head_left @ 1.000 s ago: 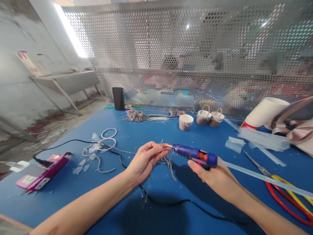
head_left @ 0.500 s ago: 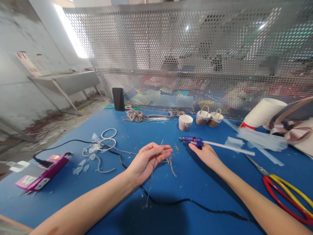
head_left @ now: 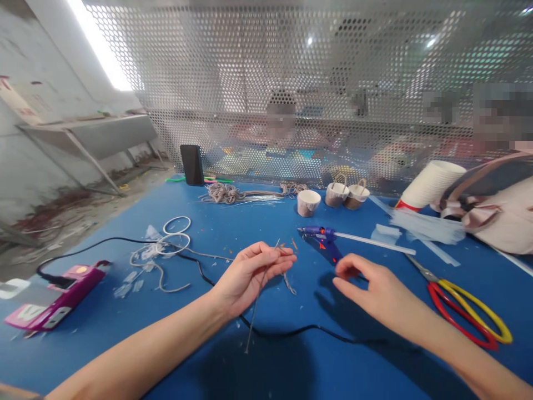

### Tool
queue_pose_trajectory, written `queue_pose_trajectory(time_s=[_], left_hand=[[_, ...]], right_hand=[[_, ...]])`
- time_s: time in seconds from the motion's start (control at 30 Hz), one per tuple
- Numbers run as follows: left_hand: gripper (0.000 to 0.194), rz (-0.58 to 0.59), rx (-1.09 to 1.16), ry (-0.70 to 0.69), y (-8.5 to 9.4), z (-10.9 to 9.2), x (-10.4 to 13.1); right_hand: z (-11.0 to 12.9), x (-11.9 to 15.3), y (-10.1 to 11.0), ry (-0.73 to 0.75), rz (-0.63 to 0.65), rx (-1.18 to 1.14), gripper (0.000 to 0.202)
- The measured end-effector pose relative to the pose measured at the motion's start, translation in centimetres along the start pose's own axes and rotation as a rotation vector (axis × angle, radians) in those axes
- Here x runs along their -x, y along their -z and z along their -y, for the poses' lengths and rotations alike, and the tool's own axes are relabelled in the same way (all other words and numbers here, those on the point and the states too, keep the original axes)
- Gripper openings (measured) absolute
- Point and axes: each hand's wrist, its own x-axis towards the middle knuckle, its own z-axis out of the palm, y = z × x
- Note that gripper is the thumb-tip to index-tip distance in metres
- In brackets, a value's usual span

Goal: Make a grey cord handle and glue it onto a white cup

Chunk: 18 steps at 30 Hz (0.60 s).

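My left hand pinches a thin, straight grey wire between thumb and fingers; it slants down toward the table. A twisted piece of grey cord shows just beyond the fingertips; whether it joins the wire I cannot tell. My right hand is apart from everything, thumb and fingers curved with a gap between them. Just beyond it a blue hot glue gun lies on the table, a long clear glue stick poking out of its back.
Scissors with red and yellow handles lie at right, near clear glue sticks. Paper cups and grey cord bundles sit at the back. At left are white rings and a pink power strip. A black cable crosses the front.
My right hand has let go of the glue gun and drawn back toward me. The left hand keeps its pinch on the wire. The view has shifted slightly to the right.
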Motion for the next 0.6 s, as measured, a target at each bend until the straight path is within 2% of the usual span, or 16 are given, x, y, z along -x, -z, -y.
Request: queue_pose_trajectory(time_s=[0.03, 0.1, 0.17, 0.27, 0.37, 0.6], left_hand=[[0.015, 0.009, -0.003, 0.005, -0.2, 0.2, 0.1], [0.015, 0.029, -0.011, 0.015, -0.5, 0.5, 0.5], [0.014, 0.042, -0.023, 0.022, -0.7, 0.8, 0.7], [0.015, 0.029, -0.039, 0.004, -0.6, 0.8, 0.9], [0.016, -0.002, -0.062, -0.013, -0.3, 0.5, 0.8], [0.018, -0.019, -0.223, -0.006, 0.0, 0.3, 0.6]], right_hand=[[0.9, -0.1, -0.6, 0.013, 0.046, -0.198, 0.016], [2.5, -0.9, -2.2, 0.017, 0.145, -0.615, 0.035], [3.5, -2.2, -3.6, -0.043, 0.277, -0.983, 0.038], [4.1, -3.4, -4.7, -0.181, 0.441, -1.258, 0.03], [3.9, -3.6, -4.3, -0.255, 0.466, -1.196, 0.025], [3.6, -3.2, -3.0, -0.166, 0.189, -0.797, 0.021]])
